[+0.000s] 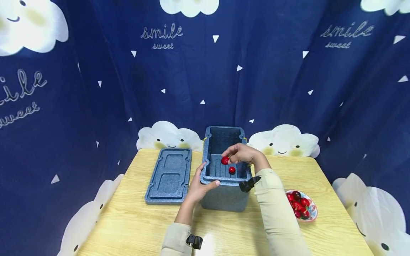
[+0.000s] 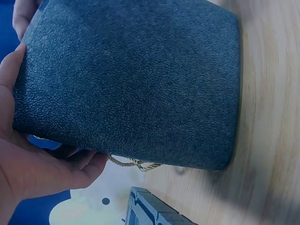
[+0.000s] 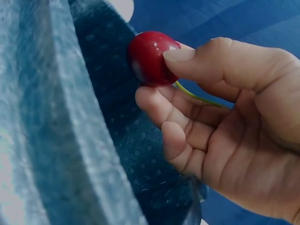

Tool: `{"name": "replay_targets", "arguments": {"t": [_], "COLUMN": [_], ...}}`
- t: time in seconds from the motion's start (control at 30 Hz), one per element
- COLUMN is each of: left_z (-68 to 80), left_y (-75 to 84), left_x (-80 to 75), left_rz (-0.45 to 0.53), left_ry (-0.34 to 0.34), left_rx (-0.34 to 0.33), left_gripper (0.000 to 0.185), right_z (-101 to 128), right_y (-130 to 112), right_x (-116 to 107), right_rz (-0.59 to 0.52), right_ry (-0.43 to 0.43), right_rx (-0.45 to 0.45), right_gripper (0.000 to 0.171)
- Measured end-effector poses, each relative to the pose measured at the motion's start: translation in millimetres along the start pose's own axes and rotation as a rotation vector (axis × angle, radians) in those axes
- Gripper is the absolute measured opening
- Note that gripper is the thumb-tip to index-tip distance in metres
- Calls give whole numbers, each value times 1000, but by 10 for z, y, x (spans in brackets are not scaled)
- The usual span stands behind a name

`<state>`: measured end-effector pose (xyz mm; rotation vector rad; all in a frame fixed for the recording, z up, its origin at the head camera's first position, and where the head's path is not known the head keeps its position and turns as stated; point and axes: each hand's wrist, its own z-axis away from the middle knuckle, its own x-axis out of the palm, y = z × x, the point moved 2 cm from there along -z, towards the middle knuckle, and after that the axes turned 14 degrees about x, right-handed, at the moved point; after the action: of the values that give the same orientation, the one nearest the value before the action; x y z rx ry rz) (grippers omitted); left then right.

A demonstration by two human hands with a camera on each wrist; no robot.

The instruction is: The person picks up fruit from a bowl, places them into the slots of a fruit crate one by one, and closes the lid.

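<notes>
A tall dark blue-grey foam box [image 1: 224, 197] stands with its top uncovered. My left hand [image 1: 198, 185] grips its near left corner, thumb over the front face and fingers along the left side, as the left wrist view also shows. Over the opening, my right hand [image 1: 246, 155] pinches a dark red cherry [image 3: 152, 58] between thumb and fingers. A green stem [image 3: 199, 97] trails from that cherry across the palm. Inside the box, another red cherry [image 1: 232, 170] lies on the ribbed floor, near the front wall.
The matching lid [image 1: 173, 179] lies flat on the wooden table [image 1: 137, 220], left of the box. At the right, a patterned bowl [image 1: 312, 215] holds several red cherries [image 1: 297, 203]. Yellow cord [image 2: 136, 164] hangs at the box's side. A blue curtain [image 1: 205, 78] hangs behind.
</notes>
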<state>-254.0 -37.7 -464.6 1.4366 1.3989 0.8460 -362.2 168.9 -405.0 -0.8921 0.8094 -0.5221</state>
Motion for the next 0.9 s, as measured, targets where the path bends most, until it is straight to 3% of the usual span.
{"name": "replay_targets", "arguments": {"t": [0.17, 0.53, 0.77, 0.9], "left_z": [2, 27, 25, 22], "left_y": [75, 76, 77, 63], "left_x": [-10, -13, -11, -16], "left_rz": [-4, -16, -19, -12], "left_ry": [0, 6, 4, 2], "left_rx": [11, 24, 6, 8], "left_gripper": [86, 85, 85, 86], "right_z": [-96, -238, -232, -129], "right_y": [-39, -63, -66, -132], "right_x": [-24, -50, -75, -53], "right_rz": [26, 54, 73, 163], "right_ry": [-37, -118, -85, 16], "right_rx": [36, 128, 165, 136], "right_gripper": [37, 39, 39, 39]}}
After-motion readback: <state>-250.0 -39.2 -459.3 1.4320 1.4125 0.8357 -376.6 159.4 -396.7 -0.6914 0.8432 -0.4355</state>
